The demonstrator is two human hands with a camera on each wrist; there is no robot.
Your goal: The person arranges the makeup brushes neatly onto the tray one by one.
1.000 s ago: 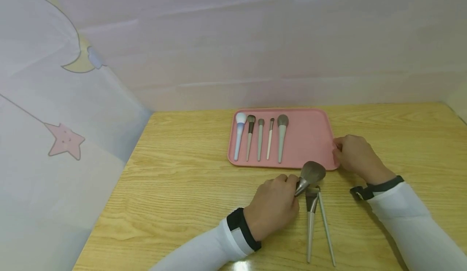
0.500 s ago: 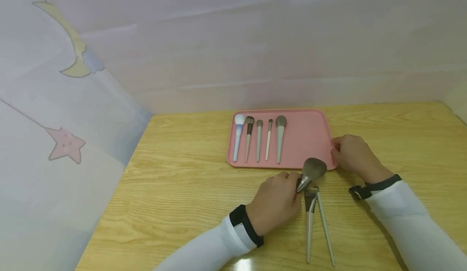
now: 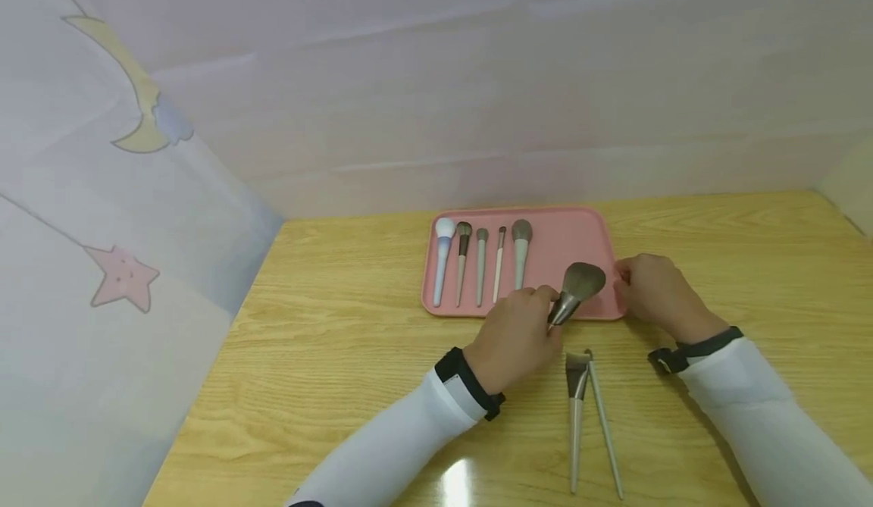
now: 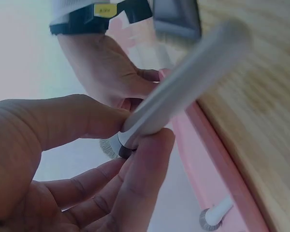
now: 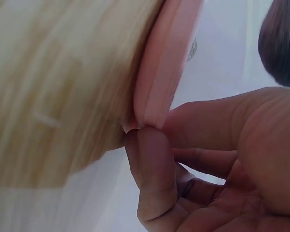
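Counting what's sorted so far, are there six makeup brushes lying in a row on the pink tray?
No, the pink tray holds five brushes in a row; the big fluffy brush is in the left hand.

The left hand reaches forward from a white sleeve, its thumb and fingers curled in a pinch. The right hand lies further right, fingers bent and pinching, wrist angled inward.

Brush handle hidden in left hand

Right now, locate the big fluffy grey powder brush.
Head view: the left hand holds the big fluffy grey powder brush over the pink tray's near right corner.
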